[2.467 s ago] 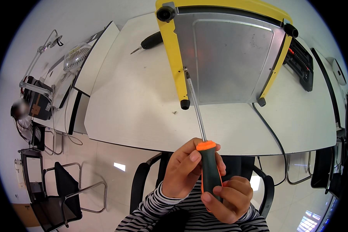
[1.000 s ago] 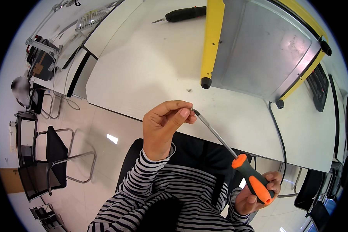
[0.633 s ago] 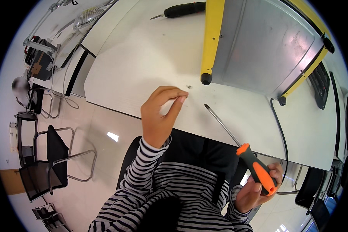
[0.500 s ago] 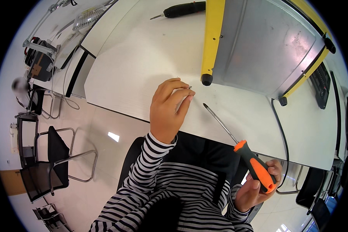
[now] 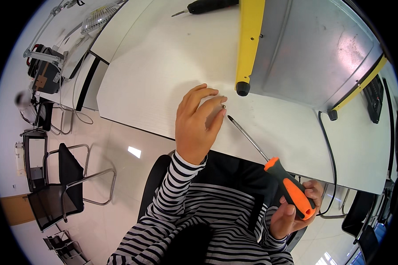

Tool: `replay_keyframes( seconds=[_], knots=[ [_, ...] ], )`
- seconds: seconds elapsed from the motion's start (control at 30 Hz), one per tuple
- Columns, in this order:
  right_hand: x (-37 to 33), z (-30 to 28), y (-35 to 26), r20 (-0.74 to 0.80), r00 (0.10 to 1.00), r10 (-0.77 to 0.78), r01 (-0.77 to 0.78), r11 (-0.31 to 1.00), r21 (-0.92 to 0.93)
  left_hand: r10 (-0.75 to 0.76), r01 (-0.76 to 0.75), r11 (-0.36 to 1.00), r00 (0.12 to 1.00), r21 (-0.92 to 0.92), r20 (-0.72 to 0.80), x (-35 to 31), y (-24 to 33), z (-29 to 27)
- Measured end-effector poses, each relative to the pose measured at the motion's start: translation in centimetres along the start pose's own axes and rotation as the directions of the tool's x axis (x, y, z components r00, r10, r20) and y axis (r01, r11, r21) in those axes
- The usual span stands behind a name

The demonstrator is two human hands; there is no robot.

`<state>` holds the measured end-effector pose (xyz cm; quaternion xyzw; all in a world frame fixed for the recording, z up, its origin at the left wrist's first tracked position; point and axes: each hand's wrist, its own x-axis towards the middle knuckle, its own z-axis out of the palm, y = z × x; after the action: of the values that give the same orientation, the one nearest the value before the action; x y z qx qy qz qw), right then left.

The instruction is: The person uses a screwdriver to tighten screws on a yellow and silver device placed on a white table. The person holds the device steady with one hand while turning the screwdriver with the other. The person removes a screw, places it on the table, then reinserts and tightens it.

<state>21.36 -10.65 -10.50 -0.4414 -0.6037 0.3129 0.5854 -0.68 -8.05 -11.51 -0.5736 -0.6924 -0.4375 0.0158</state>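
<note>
Between thumb and index finger my left hand point(image 5: 197, 123) pinches a small screw point(image 5: 223, 106), over the white table in front of me. My right hand point(image 5: 295, 211) grips the orange and black handle of a screwdriver point(image 5: 292, 190) low on the right. Its metal shaft slants up to the left, and the tip is close to the screw with a small gap between them. Just beyond the fingers stands a grey metal casing point(image 5: 314, 53) with a yellow frame point(image 5: 250, 39) and black rubber feet. A hole shows in the yellow strip near its foot.
A black power screwdriver point(image 5: 212, 6) lies at the far edge of the view. A black cable point(image 5: 329, 150) hangs over the table's near edge at right. Beside the casing is a black case point(image 5: 373, 98). Chairs point(image 5: 70, 176) stand on the floor to the left.
The screwdriver tip has moved left and come nearer the screw. My left hand has shifted slightly right, and the screw's head now faces the tip. The casing appears slightly farther right in view.
</note>
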Motion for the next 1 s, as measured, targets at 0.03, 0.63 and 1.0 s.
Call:
replay_keyframes(
  seconds=[0.03, 0.63, 1.0],
  knots=[
    [0.01, 0.01, 0.01, 0.003, 1.000, -0.001, 0.001, 1.000, -0.001, -0.012, 0.012, 1.000, 1.000, -0.009, 0.003, -0.01, 0.04, -0.02],
    [0.19, -0.05, 0.51, 0.122, 0.974, -0.190, 0.185, 0.981, 0.057, -0.008, 0.008, 1.000, 1.000, -0.019, -0.006, -0.07, -0.19, 0.26],
    [0.03, -0.13, 0.45, 0.139, 0.976, -0.167, 0.163, 0.986, 0.043, -0.013, 0.013, 1.000, 1.000, -0.011, -0.005, -0.16, -0.03, 0.23]
  ],
)
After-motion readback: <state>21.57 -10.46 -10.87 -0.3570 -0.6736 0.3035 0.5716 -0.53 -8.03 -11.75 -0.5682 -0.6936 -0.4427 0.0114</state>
